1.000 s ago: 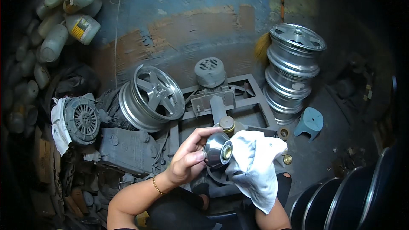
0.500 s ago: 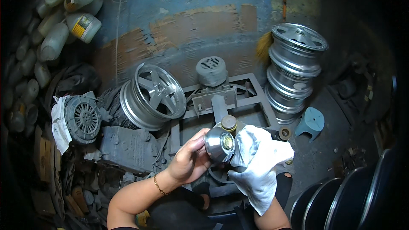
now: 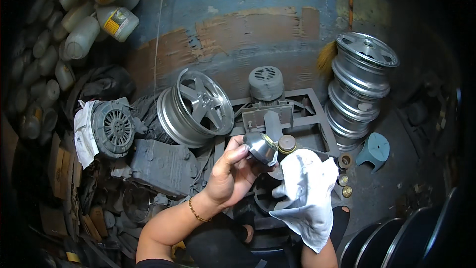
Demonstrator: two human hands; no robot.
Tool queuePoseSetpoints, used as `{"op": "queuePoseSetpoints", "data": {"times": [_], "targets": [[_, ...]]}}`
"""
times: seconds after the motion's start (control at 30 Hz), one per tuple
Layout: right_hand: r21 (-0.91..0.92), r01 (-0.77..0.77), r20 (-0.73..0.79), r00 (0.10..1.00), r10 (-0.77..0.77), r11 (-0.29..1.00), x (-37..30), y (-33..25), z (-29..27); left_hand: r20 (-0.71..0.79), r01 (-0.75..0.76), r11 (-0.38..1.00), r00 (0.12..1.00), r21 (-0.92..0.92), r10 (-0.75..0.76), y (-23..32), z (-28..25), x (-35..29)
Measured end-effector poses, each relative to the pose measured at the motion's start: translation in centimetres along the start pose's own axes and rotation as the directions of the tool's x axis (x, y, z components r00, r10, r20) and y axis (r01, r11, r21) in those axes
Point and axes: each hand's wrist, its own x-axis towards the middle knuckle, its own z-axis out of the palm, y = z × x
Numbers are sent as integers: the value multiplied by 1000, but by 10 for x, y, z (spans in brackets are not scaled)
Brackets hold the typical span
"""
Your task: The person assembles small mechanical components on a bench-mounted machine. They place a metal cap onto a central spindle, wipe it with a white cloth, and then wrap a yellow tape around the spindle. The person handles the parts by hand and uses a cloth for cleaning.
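Note:
My left hand (image 3: 225, 178) is closed around a shiny, cone-shaped metal part (image 3: 262, 150), raised above the machine frame and tilted so its side shows. A white cloth (image 3: 310, 196) drapes over my right hand, hiding most of its fingers. It hangs beside the metal part, with my right forearm (image 3: 320, 255) below it. Just past the part, a round brown-topped shaft end (image 3: 287, 143) stands up from the machine. Behind that is a dusty grey electric motor (image 3: 266, 83) mounted on a metal frame (image 3: 317, 114).
A five-spoke wheel rim (image 3: 196, 106) leans left of the frame. Stacked rims (image 3: 354, 106) stand at the right, near a blue stool (image 3: 374, 151). Small brass-coloured parts (image 3: 346, 191) sit by the cloth. Plastic jugs (image 3: 117, 22) hang at the upper left; a dusty gearbox-like block (image 3: 161, 166) lies left.
The metal part has turned in my left hand, from its open end facing me to its side showing. The view has shifted, so the surroundings appear farther right. The cloth has moved slightly lower.

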Motion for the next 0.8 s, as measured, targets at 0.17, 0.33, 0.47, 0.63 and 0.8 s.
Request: {"op": "queuePoseSetpoints", "data": {"times": [0.17,0.33,0.47,0.63,0.8], "targets": [[-167,298,-7,953,-303,940,12,-20,5,43,-7,988,999,-156,14,6,-4,0],[-297,624,131,776,-617,722,10,-25,9,40,15,991,999,-134,-10,10,-5,2],[430,-394,379,895,234,812,-15,-33,15,13,-28,987,999,-157,30,8,-3,0],[83,61,434,896,-91,995,-6,-24,34,-26,35,974,999,-222,-42,10,5,-2],[543,-292,361,928,95,787,-2,-30,41,-18,55,972,998,-228,-60,12,14,-4]]}}
